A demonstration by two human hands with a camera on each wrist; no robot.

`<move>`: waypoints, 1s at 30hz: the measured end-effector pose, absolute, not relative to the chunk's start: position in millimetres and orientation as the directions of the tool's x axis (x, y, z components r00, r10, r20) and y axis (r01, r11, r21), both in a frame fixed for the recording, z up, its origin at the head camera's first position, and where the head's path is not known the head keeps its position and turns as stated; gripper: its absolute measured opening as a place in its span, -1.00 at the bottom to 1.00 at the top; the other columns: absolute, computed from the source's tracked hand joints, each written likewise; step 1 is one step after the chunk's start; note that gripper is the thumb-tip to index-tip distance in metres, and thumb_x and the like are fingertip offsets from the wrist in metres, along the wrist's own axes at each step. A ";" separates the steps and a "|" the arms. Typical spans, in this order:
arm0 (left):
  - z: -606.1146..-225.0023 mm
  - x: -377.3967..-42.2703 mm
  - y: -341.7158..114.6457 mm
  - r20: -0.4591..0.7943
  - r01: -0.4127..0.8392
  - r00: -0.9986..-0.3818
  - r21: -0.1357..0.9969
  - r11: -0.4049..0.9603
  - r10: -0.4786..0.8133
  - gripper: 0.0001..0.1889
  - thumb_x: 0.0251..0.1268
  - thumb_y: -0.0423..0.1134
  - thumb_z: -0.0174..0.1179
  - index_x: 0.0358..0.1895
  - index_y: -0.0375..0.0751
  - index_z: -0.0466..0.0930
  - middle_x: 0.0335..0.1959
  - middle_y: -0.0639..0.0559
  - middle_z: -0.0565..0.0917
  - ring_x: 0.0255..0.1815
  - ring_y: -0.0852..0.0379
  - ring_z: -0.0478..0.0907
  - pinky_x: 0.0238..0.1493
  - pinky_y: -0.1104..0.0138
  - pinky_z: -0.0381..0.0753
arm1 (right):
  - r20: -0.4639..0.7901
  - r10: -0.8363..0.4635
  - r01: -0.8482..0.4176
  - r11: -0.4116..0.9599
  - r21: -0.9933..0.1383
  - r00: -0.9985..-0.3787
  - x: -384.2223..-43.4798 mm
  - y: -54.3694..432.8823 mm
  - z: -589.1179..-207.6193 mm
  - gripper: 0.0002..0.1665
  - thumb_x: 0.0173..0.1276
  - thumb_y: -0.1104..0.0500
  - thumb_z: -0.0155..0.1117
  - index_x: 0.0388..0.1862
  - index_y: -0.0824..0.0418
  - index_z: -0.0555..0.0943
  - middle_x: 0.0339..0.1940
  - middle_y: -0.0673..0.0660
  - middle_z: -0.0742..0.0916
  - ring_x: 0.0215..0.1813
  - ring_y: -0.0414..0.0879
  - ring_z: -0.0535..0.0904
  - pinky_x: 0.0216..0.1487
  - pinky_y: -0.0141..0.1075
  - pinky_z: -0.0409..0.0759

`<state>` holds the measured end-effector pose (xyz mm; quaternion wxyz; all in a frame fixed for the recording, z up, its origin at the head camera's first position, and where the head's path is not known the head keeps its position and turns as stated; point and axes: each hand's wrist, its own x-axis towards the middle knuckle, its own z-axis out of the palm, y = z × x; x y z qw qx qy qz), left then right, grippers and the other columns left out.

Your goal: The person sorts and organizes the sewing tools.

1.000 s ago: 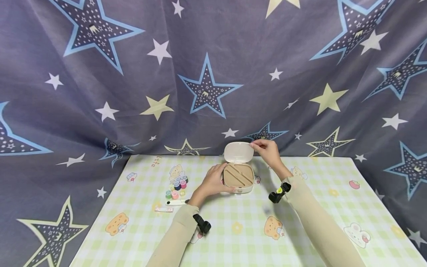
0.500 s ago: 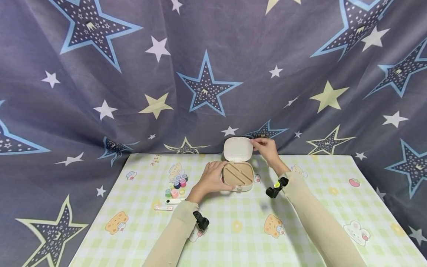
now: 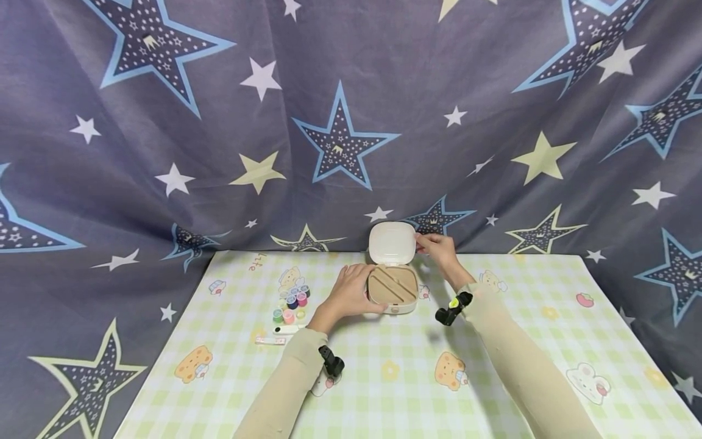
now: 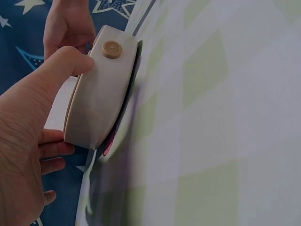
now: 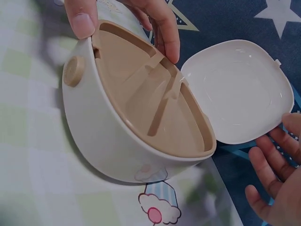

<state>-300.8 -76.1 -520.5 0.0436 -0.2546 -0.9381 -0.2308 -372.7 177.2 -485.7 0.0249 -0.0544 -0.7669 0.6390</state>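
A rounded white storage box (image 3: 399, 309) stands on the table, its lid (image 3: 392, 242) raised at the back. Inside sits a beige divided tray (image 5: 136, 89); its compartments hold nothing in the right wrist view. A round beige button (image 4: 112, 49) marks the front wall. My left hand (image 3: 350, 292) grips the box at its left side, thumb at the front rim and fingers round behind. At the lid's right edge is my right hand (image 3: 440, 251), thumb and fingertips holding the edge, the other fingers loosely bent in the right wrist view.
Left of the box lie several small coloured spools (image 3: 292, 302). Nearer me are a white tool with a black end (image 3: 286, 330), partly behind my left arm, and a small pink-and-white strip (image 3: 270, 341). A star-patterned curtain (image 3: 340, 140) hangs behind the checked tabletop (image 3: 395, 390).
The lid has swung further up and back, showing more of its inner face. My right hand has moved slightly down along its edge; the left still holds the box.
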 end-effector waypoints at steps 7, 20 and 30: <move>-519.8 -301.0 -74.8 0.186 0.491 -0.870 0.404 0.772 0.456 0.04 -0.12 0.31 0.44 0.46 -0.15 0.35 0.31 -0.08 0.53 0.42 -0.10 0.37 0.54 -0.05 0.15 | -0.057 0.119 0.073 0.130 -0.989 -0.991 -372.3 178.3 -486.7 -0.48 0.43 0.01 0.36 0.00 0.51 0.68 -0.33 0.12 0.83 -0.33 -0.11 0.74 -0.01 -0.19 0.71; -521.3 -301.0 -74.2 0.183 0.485 -0.873 0.423 0.766 0.452 0.04 -0.12 0.29 0.45 0.46 -0.17 0.35 0.31 -0.10 0.52 0.43 -0.11 0.37 0.53 -0.05 0.16 | -0.059 0.115 0.076 0.145 -0.987 -0.992 -368.8 177.1 -484.0 -0.48 0.44 0.01 0.34 -0.01 0.51 0.67 -0.29 0.21 0.83 -0.36 -0.12 0.72 -0.29 -0.42 0.62; -524.4 -301.2 -74.6 0.189 0.482 -0.874 0.443 0.756 0.447 0.05 -0.14 0.27 0.46 0.46 -0.19 0.33 0.33 -0.11 0.51 0.42 -0.09 0.37 0.52 -0.02 0.19 | 0.184 0.096 -0.127 0.424 -0.897 -0.978 -355.2 167.2 -470.8 -0.50 0.48 0.05 0.25 0.19 0.39 0.53 -0.12 0.29 0.69 -0.25 -0.18 0.57 -0.15 -0.39 0.55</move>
